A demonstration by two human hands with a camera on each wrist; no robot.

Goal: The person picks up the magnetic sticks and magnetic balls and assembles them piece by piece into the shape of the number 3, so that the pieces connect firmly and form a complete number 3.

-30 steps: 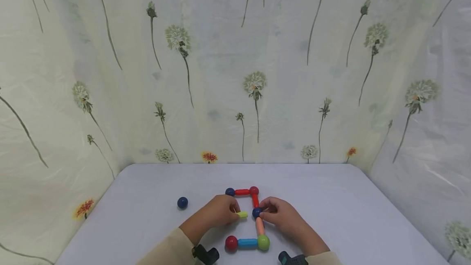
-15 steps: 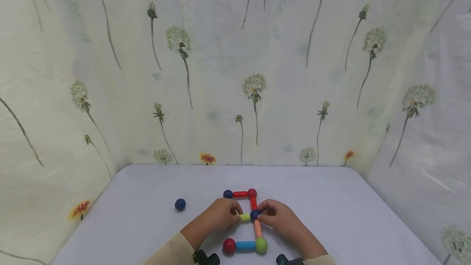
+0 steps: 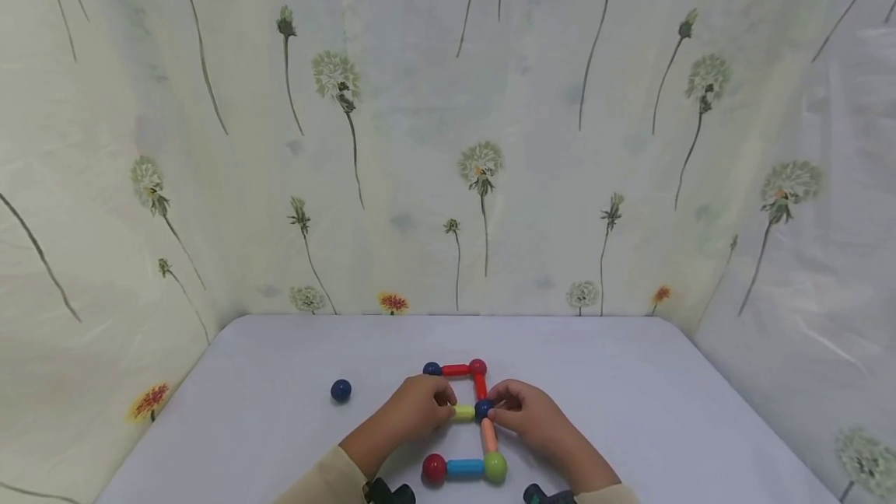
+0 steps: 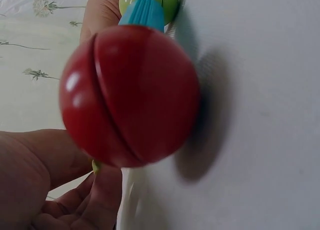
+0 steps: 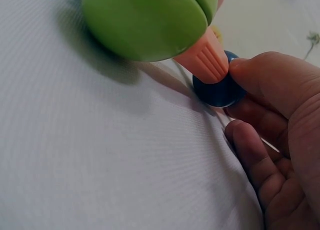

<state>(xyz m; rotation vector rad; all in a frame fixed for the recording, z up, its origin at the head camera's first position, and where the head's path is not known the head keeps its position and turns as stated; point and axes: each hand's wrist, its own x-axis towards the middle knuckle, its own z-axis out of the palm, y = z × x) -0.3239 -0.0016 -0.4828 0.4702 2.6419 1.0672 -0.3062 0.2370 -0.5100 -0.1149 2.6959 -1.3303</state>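
Note:
My left hand [image 3: 421, 404] pinches a yellow-green rod [image 3: 463, 412] whose right end meets a dark blue ball [image 3: 484, 409]. With thumb and fingers, my right hand [image 3: 526, 414] grips that same ball. A red rod [image 3: 480, 386] runs from it up to a red ball [image 3: 477, 367]; another red rod [image 3: 456, 370] leads left to a second blue ball [image 3: 432, 369]. Below, a salmon rod [image 3: 488, 435] joins the gripped ball to a green ball [image 3: 495, 467]. From there a light blue rod [image 3: 465, 468] reaches a larger-looking red ball [image 4: 130, 97], which fills much of the left wrist view.
A loose dark blue ball [image 3: 341, 390] lies left of the joined pieces on the white table [image 3: 595, 364]. Behind the table hangs a flower-patterned curtain [image 3: 406, 138]. Dark wrist devices [image 3: 389, 491] sit at both sleeves near the bottom edge.
My left hand has brought the yellow-green rod rightward until its end meets the blue ball. The right hand keeps its hold on that ball. The whole view has shifted slightly.

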